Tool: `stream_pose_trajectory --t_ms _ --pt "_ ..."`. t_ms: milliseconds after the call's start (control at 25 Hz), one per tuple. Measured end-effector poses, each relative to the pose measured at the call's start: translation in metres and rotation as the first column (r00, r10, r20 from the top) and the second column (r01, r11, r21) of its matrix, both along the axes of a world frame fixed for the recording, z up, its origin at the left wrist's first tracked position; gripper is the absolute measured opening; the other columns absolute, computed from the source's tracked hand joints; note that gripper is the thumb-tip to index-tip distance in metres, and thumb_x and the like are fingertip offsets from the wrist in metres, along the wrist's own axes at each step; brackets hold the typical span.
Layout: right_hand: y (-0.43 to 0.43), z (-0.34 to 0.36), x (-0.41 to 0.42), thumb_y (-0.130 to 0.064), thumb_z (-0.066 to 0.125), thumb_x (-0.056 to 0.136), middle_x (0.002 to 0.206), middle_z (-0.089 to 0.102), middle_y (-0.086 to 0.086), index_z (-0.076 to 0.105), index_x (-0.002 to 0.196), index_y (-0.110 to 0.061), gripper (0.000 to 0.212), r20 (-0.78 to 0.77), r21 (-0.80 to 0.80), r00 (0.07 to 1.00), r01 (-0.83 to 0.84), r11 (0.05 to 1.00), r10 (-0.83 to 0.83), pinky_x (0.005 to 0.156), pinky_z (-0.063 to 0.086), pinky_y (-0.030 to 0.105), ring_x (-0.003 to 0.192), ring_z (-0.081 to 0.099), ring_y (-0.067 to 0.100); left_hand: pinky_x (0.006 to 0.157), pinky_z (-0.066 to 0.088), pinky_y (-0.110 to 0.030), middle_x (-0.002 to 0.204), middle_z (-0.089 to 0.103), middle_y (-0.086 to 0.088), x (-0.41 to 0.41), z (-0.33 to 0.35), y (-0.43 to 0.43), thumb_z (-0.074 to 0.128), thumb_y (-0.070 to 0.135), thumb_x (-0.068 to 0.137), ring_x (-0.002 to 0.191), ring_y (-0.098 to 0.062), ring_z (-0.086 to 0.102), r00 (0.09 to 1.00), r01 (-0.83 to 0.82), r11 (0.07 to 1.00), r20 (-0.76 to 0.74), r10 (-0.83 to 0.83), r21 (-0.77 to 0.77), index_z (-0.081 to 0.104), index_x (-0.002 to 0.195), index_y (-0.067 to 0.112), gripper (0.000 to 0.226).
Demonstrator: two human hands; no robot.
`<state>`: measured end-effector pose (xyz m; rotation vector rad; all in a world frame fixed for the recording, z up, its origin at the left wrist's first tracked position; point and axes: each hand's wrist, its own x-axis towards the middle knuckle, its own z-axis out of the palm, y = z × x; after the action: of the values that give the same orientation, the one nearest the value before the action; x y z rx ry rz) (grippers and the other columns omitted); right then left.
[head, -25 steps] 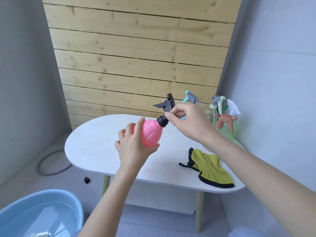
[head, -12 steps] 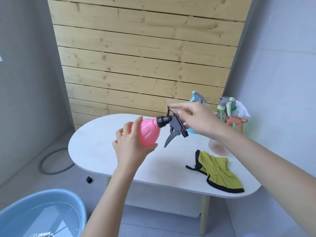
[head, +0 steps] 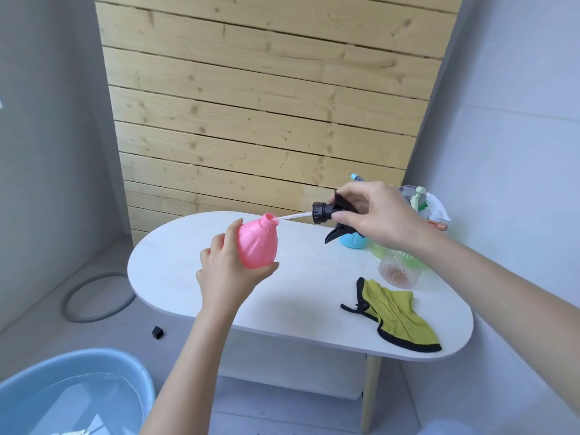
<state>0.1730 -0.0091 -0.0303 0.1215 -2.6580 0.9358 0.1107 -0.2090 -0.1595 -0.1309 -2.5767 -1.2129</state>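
Head view: left grip (head: 232, 274) wraps pink bottle (head: 255, 246), right grip (head: 379, 215) pinches sprayer head (head: 320, 212); dip tube (head: 293, 216) snagging the neck could tip and spill the bottle.

Pink bottle (head: 257, 244), black sprayer head (head: 329, 215)

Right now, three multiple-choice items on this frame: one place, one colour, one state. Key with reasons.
1. Where on the white table does the yellow cloth lie? A far left end; B near right end; C dead centre.
2. What colour is the spray bottle in the left hand? A blue; B green; C pink.
3. The black trigger sprayer head in the right hand is: A unscrewed, clear of the neck; B screwed on; C lying on the table.
Key: B, the cloth lies by the near right edge. C, the held body is pink. A, a gap separates collar and neck, with only the dip tube bridging it.
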Motion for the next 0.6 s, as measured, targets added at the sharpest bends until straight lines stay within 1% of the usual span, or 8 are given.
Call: stream_pose_trajectory --t_ms 40,80,200,280,360,400,480,600 --pt "0.002 0.004 0.004 -0.004 0.065 0.087 0.098 0.072 0.007 0.065 0.102 -0.01 0.016 0.008 -0.033 1.0 0.008 0.999 -0.008 0.063 0.055 0.019 0.086 0.07 0.018 0.091 0.043 -0.047 0.132 0.045 0.004 -0.001 -0.001 -0.006 0.078 0.054 0.061 0.119 -0.03 0.04 1.0 -0.008 1.0 0.028 0.008 0.018 0.027 0.141 0.041 0.096" --pt "0.003 0.007 0.007 -0.003 0.065 0.087 0.098 0.072 0.005 0.065 0.102 -0.011 0.017 0.011 -0.05 1.0 0.02 0.999 -0.019 0.061 0.054 0.016 0.086 0.071 0.018 0.092 0.044 -0.048 0.131 0.045 0.003 -0.002 -0.003 -0.012 0.077 0.056 0.061 0.119 -0.03 0.041 0.998 -0.015 0.999 0.059 0.013 0.035 0.026 0.141 0.041 0.096" --pt "0.008 0.009 0.008 -0.004 0.066 0.086 0.095 0.072 -0.003 0.066 0.099 -0.015 0.016 0.004 -0.112 0.998 0.063 0.992 -0.063 0.08 0.056 0.026 0.087 0.071 0.016 0.089 0.047 -0.05 0.124 0.049 0.002 -0.007 -0.008 -0.027 0.075 0.064 0.051 0.114 -0.031 0.047 0.99 -0.029 0.989 0.139 0.008 0.147 0.03 0.137 0.039 0.1" --pt "0.007 0.004 0.002 -0.005 0.068 0.085 0.094 0.072 -0.002 0.067 0.097 -0.016 0.016 0.014 -0.187 0.996 0.09 0.978 -0.089 0.083 0.052 0.021 0.085 0.07 0.013 0.087 0.048 -0.049 0.118 0.052 0.001 -0.009 -0.008 -0.035 0.074 0.065 0.049 0.11 -0.03 0.05 0.986 -0.035 0.972 0.166 -0.005 0.233 0.033 0.135 0.037 0.1" --pt "-0.002 -0.008 -0.013 -0.004 0.069 0.085 0.092 0.072 0.003 0.067 0.098 -0.013 0.016 0.067 -0.296 0.993 0.115 0.948 -0.1 0.074 0.05 0.011 0.078 0.068 0.009 0.087 0.049 -0.046 0.117 0.052 0.002 -0.01 -0.007 -0.042 0.08 0.059 0.055 0.107 -0.027 0.051 0.985 -0.041 0.955 0.175 -0.012 0.292 0.034 0.135 0.033 0.095" --pt "-0.008 -0.018 -0.023 -0.002 0.068 0.085 0.092 0.071 0.006 0.066 0.1 -0.01 0.017 0.112 -0.369 0.989 0.13 0.92 -0.095 0.069 0.052 0.011 0.074 0.066 0.009 0.087 0.049 -0.045 0.116 0.052 0.002 -0.01 -0.006 -0.045 0.082 0.057 0.057 0.106 -0.026 0.051 0.984 -0.048 0.947 0.179 -0.01 0.319 0.034 0.135 0.031 0.094" --pt "-0.025 -0.044 -0.051 0.003 0.066 0.085 0.092 0.065 0.013 0.061 0.108 -0.002 0.024 0.223 -0.532 0.973 0.172 0.829 -0.059 0.066 0.055 0.021 0.071 0.064 0.014 0.087 0.049 -0.044 0.113 0.051 0.004 -0.011 -0.006 -0.056 0.079 0.059 0.052 0.104 -0.024 0.051 0.983 -0.078 0.932 0.185 0.011 0.355 0.035 0.134 0.031 0.098" --pt "-0.05 -0.094 -0.085 0.006 0.063 0.086 0.096 0.059 0.019 0.048 0.119 -0.005 0.038 0.381 -0.654 0.925 0.267 0.707 0.003 0.067 0.056 0.032 0.072 0.064 0.022 0.086 0.049 -0.041 0.114 0.052 0.005 -0.011 -0.011 -0.068 0.082 0.057 0.057 0.101 -0.021 0.051 0.984 -0.097 0.928 0.174 0.035 0.359 0.035 0.133 0.033 0.093"
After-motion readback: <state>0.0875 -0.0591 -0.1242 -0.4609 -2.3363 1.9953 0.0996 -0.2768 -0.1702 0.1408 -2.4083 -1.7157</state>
